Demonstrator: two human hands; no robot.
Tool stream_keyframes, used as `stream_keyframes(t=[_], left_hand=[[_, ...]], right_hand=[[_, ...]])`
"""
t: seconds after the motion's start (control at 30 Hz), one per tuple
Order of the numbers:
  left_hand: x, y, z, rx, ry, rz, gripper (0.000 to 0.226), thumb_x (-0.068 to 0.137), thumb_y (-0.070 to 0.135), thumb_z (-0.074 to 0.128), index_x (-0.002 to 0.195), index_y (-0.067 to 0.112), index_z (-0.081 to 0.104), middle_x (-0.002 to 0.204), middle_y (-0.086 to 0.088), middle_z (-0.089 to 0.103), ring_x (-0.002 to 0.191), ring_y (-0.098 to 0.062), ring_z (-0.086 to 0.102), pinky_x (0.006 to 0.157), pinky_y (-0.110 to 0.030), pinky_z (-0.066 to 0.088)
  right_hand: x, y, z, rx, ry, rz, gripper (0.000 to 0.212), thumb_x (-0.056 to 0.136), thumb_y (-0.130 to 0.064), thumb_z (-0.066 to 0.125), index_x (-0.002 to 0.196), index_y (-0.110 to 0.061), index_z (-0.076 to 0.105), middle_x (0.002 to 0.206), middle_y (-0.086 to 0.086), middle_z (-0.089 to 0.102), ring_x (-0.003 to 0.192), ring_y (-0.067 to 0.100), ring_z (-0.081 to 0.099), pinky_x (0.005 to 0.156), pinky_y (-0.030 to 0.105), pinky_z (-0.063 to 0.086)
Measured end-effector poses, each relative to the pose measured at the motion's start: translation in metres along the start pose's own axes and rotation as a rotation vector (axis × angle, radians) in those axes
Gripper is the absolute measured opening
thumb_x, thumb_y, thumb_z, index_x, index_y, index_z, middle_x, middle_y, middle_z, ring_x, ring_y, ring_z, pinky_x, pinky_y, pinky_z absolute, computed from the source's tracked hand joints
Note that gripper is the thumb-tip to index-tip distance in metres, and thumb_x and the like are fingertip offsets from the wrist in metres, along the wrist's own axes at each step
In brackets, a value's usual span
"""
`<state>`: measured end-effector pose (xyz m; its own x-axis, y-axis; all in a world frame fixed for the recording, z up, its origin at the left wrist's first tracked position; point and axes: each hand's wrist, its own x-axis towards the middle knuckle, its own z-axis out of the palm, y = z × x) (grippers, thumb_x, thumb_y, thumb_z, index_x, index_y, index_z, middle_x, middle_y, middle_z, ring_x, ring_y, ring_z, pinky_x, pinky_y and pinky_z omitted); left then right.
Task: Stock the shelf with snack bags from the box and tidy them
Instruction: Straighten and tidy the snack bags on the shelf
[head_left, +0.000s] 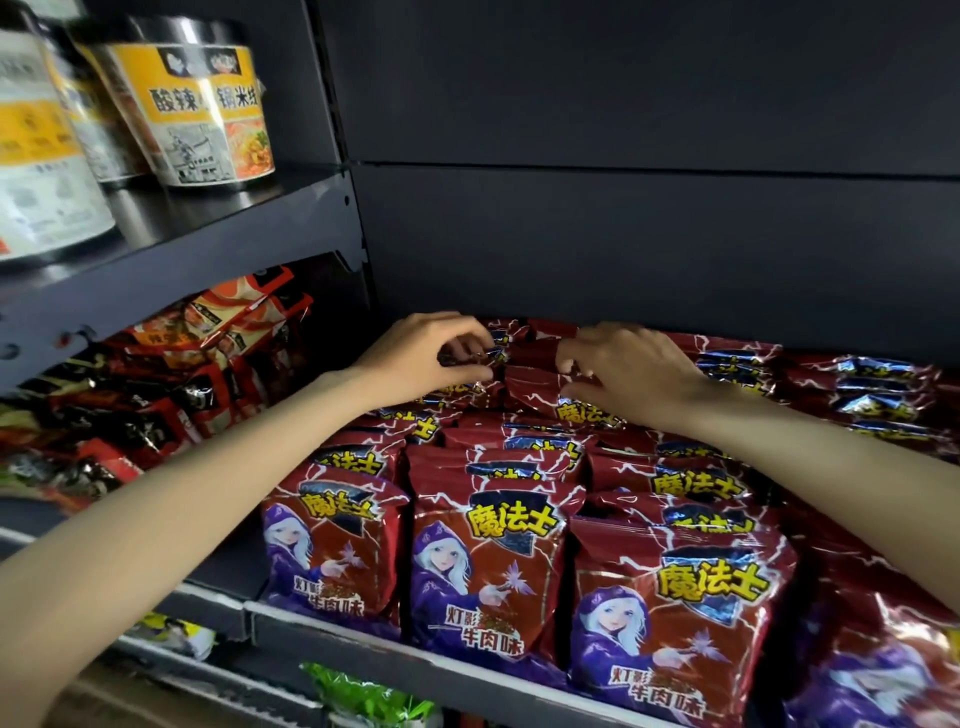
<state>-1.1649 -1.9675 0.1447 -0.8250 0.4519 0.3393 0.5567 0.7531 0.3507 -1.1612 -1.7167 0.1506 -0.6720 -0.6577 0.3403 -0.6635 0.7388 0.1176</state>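
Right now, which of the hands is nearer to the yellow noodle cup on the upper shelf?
Left. The left hand pinches a red snack bag below and right of the noodle cup. The right hand lies farther right, on the same back row.

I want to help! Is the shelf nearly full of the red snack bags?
Nearly. Rows of red snack bags already fill the shelf to its front. The left hand and right hand are handling bags at the back. The box isn't in view, so what's left is unknown.

A dark grey metal back panel (649, 156) rises behind the shelving, dimly lit, seamed horizontally.
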Motion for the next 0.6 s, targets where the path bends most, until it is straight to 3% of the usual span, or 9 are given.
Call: stream_keyframes(t=[0.13,0.27,0.33,0.43,0.53,0.6], left_hand=[[-0.013,0.013,-0.013,-0.029,0.125,0.095,0.017,0.087,0.026,0.063,0.104,0.026,0.065,0.105,0.013,0.06,0.091,-0.003,0.058,0.068,-0.028,0.054],[-0.018,0.05,-0.024,0.27,0.357,0.541,0.013,0.091,0.019,0.06,0.098,0.018,0.07,0.089,0.008,0.07,0.082,-0.008,0.065,0.073,-0.033,0.054],[-0.015,0.069,-0.019,0.331,0.373,0.72,0.011,0.089,0.014,0.062,0.092,0.015,0.073,0.078,0.005,0.071,0.073,-0.013,0.066,0.072,-0.032,0.053],[-0.005,0.095,-0.001,0.286,0.216,0.675,0.017,0.092,0.019,0.055,0.092,0.018,0.072,0.078,0.007,0.069,0.073,-0.013,0.064,0.068,-0.033,0.052],[0.017,0.13,0.022,0.31,-0.151,0.431,0.022,0.094,0.034,0.047,0.107,0.03,0.065,0.105,0.014,0.066,0.097,-0.009,0.06,0.082,-0.034,0.052],[0.035,0.152,0.04,0.31,-0.276,0.375,0.024,0.094,0.037,0.047,0.113,0.035,0.061,0.117,0.017,0.061,0.105,-0.006,0.057,0.089,-0.029,0.048]], right_hand=[[-0.015,0.005,-0.012,0.053,0.036,-0.054,0.033,0.09,-0.04,0.056,0.117,-0.022,0.059,0.11,-0.002,0.06,0.105,0.019,0.054,0.091,0.031,0.04],[-0.039,0.016,-0.037,0.036,0.191,-0.219,0.028,0.092,-0.036,0.049,0.105,-0.018,0.066,0.094,-0.003,0.066,0.093,0.018,0.059,0.091,0.034,0.042],[-0.052,0.025,-0.045,-0.08,0.272,-0.3,0.02,0.093,-0.026,0.053,0.099,-0.016,0.069,0.089,-0.003,0.068,0.089,0.019,0.061,0.092,0.036,0.043],[-0.075,0.035,-0.055,-0.173,0.22,-0.28,0.02,0.095,-0.023,0.051,0.097,-0.016,0.07,0.086,-0.003,0.07,0.079,0.02,0.064,0.086,0.035,0.048],[-0.109,0.047,-0.064,-0.117,0.022,-0.084,0.029,0.096,-0.034,0.04,0.098,-0.022,0.066,0.087,-0.005,0.07,0.077,0.02,0.067,0.065,0.035,0.056],[-0.132,0.057,-0.071,-0.087,-0.132,0.041,0.03,0.095,-0.042,0.034,0.1,-0.03,0.061,0.092,-0.012,0.066,0.084,0.014,0.064,0.066,0.034,0.054]])
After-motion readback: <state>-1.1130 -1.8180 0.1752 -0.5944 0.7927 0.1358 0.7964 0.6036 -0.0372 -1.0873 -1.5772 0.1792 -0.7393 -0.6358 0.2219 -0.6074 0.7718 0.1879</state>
